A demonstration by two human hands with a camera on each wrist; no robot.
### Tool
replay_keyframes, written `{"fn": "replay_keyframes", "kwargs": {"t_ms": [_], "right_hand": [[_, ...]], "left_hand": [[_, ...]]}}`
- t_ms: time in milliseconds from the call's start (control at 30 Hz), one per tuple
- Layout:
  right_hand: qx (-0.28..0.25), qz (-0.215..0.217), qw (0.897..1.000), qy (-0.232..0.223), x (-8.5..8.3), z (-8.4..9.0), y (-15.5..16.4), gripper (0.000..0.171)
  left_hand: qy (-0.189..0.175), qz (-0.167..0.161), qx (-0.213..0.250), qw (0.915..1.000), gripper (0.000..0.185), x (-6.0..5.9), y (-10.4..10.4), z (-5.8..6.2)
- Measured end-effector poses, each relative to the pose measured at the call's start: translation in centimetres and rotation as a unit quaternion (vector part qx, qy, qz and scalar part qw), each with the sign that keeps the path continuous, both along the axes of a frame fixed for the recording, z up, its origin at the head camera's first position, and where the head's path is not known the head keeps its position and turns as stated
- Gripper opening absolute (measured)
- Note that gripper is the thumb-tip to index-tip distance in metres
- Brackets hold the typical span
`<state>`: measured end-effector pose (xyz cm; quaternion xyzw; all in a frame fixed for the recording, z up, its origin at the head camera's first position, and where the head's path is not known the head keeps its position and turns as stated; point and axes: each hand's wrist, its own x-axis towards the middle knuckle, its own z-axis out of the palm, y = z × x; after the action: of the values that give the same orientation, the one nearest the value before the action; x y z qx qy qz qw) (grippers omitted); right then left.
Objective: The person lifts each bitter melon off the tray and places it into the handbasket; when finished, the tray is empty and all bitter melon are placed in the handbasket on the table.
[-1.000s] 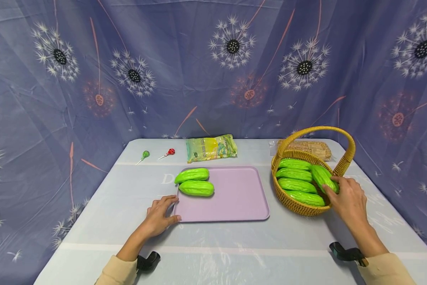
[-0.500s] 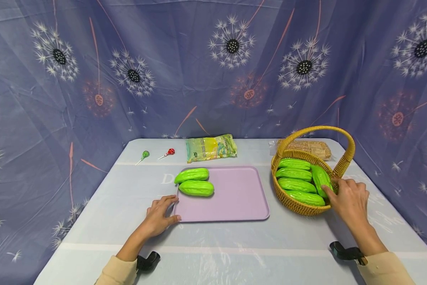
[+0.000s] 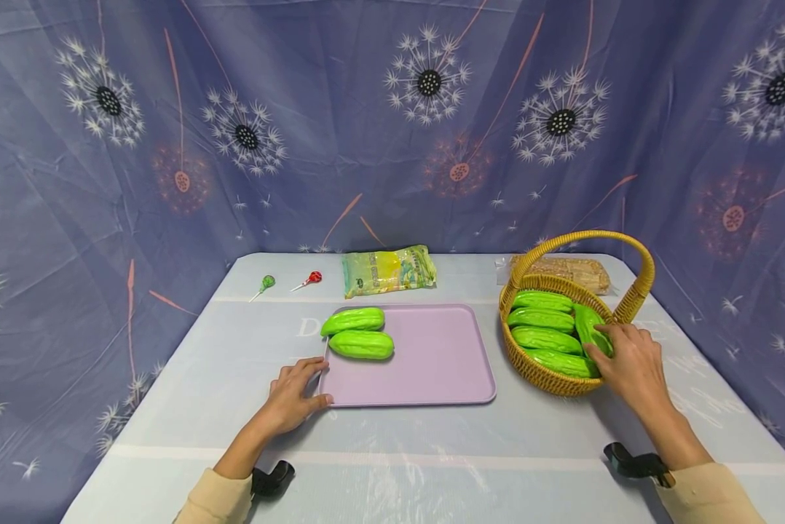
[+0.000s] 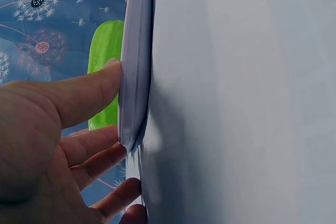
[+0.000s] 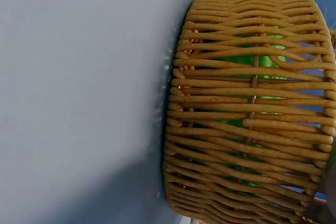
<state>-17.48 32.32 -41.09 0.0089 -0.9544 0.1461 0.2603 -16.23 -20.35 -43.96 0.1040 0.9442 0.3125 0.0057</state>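
Head view: the right hand [image 3: 635, 367] grips one bright-green, ridged oblong gourd [image 3: 586, 322] inside a round yellow-brown woven basket [image 3: 559, 387], beside four matching gourds [image 3: 542, 338]; the left hand [image 3: 293, 399], fingers extended, touches a flat rectangular lilac tray [image 3: 432, 364] bearing two more gourds [image 3: 361, 345]. Left wrist view: the thumb meets the tray's rim, fingers spread. Right wrist view: basket wall, green showing through gaps.
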Motion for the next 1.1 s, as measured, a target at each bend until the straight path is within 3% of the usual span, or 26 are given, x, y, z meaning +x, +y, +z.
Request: {"fn": "replay_keyframes", "kwargs": {"t_ms": [233,400,633,800,1100], "right_hand": [[0.01,-0.012,0.998,-0.053,0.0,0.1,-0.1,0.044],[0.005,-0.003,1.0,-0.028,0.2,0.2,-0.5,0.045],[-0.005,0.065,0.995,0.075,0.5,1.2,-3.0,0.046],[-0.008,0.116,0.987,0.109,0.4,2.0,-5.4,0.049],[-0.059,0.199,0.974,0.093,0.2,2.2,-10.8,0.046]], "left_hand": [[-0.005,-0.001,-0.003,1.0,0.057,0.0,0.0,0.2],[0.0,0.0,-0.003,1.0,0.056,0.0,0.0,0.3],[0.001,0.001,-0.005,1.0,0.056,0.0,-0.1,0.2],[0.001,0.002,-0.004,1.0,0.056,0.0,-0.1,0.1],[0.0,0.002,-0.001,1.0,0.056,0.0,-0.1,0.0]]}}
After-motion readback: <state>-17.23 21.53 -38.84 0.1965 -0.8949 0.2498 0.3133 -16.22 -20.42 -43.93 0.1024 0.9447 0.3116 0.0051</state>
